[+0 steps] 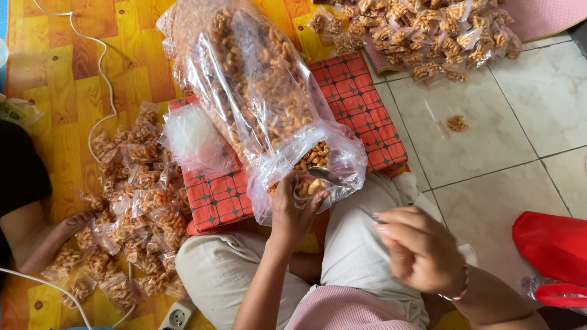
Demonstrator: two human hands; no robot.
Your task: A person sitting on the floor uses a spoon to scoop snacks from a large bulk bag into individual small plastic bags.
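One big clear bag of fried snacks (257, 91) lies on a red cushion (361, 110); the left hand (293, 211) grips a spoon (324, 176) inside its mouth, apparently mid-scoop. Right hand (419, 247), fingers curled, pinches something small I cannot identify; next likely calls for an open small pouch.

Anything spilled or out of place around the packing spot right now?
Yes: a small clump of loose snacks lies on the bare white tile floor, apart from the pile of filled packets above it. Nothing else looks spilled; the big snack bag lies propped on the red box.
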